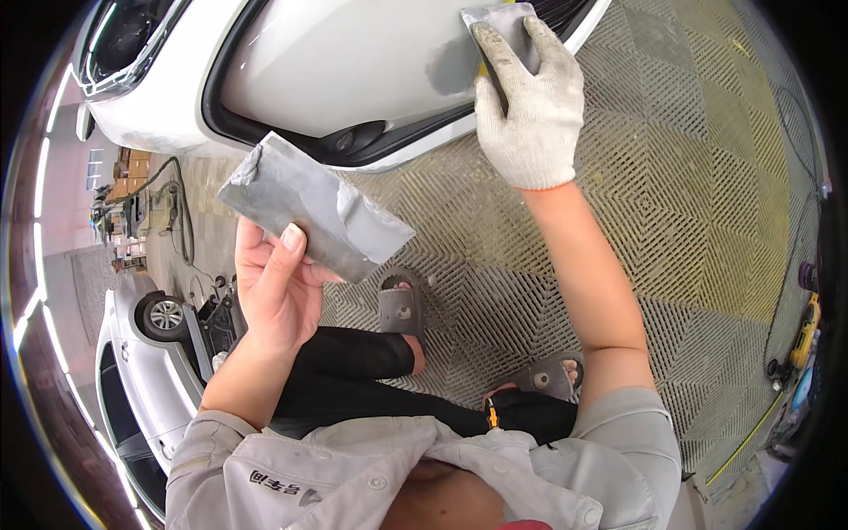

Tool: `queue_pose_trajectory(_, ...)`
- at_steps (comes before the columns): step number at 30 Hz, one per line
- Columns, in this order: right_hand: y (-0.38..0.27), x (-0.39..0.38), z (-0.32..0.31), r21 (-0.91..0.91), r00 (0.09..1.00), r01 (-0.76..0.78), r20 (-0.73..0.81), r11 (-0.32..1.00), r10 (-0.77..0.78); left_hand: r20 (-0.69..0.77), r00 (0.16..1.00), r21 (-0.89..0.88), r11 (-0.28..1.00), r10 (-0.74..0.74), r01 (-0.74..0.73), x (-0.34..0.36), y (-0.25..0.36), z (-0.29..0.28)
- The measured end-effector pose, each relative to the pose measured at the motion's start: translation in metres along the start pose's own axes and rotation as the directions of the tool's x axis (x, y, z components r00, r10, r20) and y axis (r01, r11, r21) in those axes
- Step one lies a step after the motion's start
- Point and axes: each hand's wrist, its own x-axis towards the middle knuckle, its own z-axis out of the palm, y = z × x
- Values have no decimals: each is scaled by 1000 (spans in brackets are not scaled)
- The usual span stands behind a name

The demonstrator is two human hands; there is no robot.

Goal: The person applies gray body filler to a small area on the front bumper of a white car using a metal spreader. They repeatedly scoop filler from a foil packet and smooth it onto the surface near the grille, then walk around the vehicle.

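My bare left hand (pixel 284 283) pinches the lower edge of a flat rectangular plate (pixel 283 199) between thumb and fingers. Grey putty (pixel 364 216) is smeared over it, thicker at its right part and far-left corner. My right hand (pixel 533 115), in a white knitted glove, grips a putty spreader (pixel 503 12) at the white car panel (pixel 344 66). Its flat grey blade shows beyond the fingers, with a little yellow beside it; fingers hide the rest. Just left of the glove, a grey patch (pixel 452 67) marks the panel. The plate is held apart from the car.
A black trim strip (pixel 415 140) borders the panel. Below lies a grey and yellowish grated floor (pixel 654 203), where my sandalled feet (pixel 402 305) stand. A silver car (pixel 146 380) is parked at the left, near a hose (pixel 184 212). Tools (pixel 804 331) line the right edge.
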Motion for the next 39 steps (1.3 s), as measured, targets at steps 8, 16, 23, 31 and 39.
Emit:
queue_pose_trajectory(8,-2,-18,23,65,1000,3,-5,998,-2,-87,996,-34,999,1,-4,-5,2,-6)
queue_pose_trajectory(16,-11,-68,46,4,990,-7,142,1000,6,38,999,-17,1000,3,-3,-3,5,-13)
queue_pose_trajectory(23,-2,-90,50,-12,976,17,217,1000,-14,-39,999,16,1000,-10,11,-5,4,-7)
queue_pose_trajectory(31,17,-29,18,73,999,-40,15,997,39,-18,1000,24,1000,-9,10,-2,2,-7)
queue_pose_trajectory(39,14,-29,25,79,1000,-1,-19,997,3,-13,1000,21,1000,-1,1,-3,3,-7)
